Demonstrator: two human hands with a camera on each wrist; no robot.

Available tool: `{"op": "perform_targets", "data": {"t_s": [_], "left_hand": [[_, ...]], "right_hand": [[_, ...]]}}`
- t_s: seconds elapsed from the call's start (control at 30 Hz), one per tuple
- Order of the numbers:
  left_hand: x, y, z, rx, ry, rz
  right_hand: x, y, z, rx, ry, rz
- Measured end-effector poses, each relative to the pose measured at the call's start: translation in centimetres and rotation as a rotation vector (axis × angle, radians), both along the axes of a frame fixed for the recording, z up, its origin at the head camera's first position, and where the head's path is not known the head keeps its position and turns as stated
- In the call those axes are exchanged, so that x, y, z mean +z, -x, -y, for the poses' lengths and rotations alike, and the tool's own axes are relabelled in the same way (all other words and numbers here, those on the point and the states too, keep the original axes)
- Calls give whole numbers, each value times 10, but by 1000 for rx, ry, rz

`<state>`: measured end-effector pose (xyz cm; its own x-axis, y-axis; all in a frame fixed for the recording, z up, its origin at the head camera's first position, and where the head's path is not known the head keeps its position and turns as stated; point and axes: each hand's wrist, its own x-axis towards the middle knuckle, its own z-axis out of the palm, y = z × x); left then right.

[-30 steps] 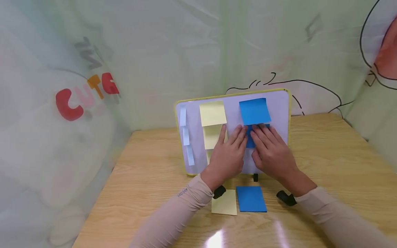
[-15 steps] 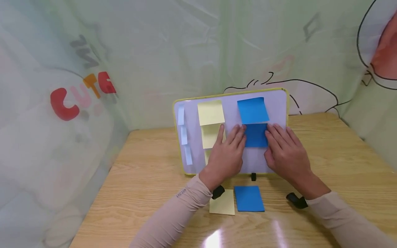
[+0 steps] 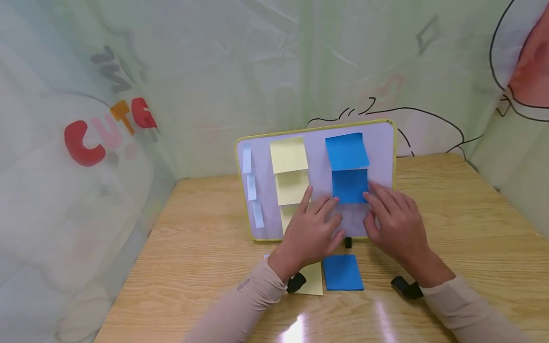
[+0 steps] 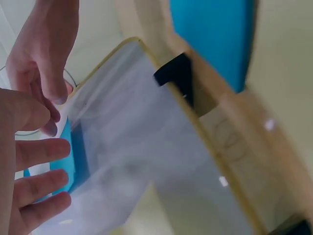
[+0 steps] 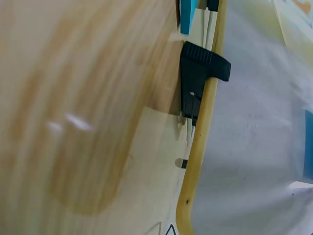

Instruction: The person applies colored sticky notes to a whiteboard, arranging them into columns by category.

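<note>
Two blue sticky notes hang one above the other on a yellow-edged whiteboard (image 3: 321, 224). The upper note (image 3: 348, 151) is slightly tilted; the lower note (image 3: 349, 186) sits just below it. My left hand (image 3: 310, 233) is at the lower note's bottom left corner, its fingers relaxed and spread. Beside that note's right edge is my right hand (image 3: 396, 226), with fingers loosely bent and nothing held. In the left wrist view the fingers (image 4: 41, 183) of my left hand lie close to the blue paper (image 4: 80, 156). The right wrist view shows no hand.
Pale yellow notes (image 3: 289, 155) form a column left of the blue ones, and narrow light-blue strips (image 3: 251, 186) line the board's left side. On the wooden table (image 3: 206, 224) lie a blue pad (image 3: 343, 272) and a yellow pad (image 3: 313, 281). Black clips (image 5: 195, 81) hold the board's bottom edge.
My right hand has slid right, from the lower blue note's top to its right edge, then slightly down. My left hand has lowered from its upper left corner, fingers loosening.
</note>
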<state>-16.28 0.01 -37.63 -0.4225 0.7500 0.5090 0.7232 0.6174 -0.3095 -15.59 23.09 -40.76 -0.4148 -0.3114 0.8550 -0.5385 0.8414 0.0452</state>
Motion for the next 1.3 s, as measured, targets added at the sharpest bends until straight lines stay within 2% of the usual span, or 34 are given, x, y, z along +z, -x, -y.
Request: {"op": "perform_targets", "data": {"t_s": [0.17, 0.47, 0.67, 0.87, 1.0, 1.13, 1.3], "left_hand": [[-12, -11, 8, -50, -39, 36], [-32, -29, 18, -75, -87, 121], [-46, -32, 26, -92, -123, 175], [-51, -32, 29, -121, -177, 211], [-54, -34, 31, -132, -182, 249], [-55, -36, 34, -108, -154, 285], [-59, -37, 36, -81, -117, 331]], "right_hand": [[-4, -7, 4, -7, 11, 67], [-11, -21, 13, 44, 96, 106], [-17, -29, 17, 106, 122, 204], [-21, -30, 23, 184, 136, 290], [-24, -34, 28, 260, 119, 394], [-24, -37, 32, 319, 40, 523], [-23, -41, 33, 353, -69, 745]]}}
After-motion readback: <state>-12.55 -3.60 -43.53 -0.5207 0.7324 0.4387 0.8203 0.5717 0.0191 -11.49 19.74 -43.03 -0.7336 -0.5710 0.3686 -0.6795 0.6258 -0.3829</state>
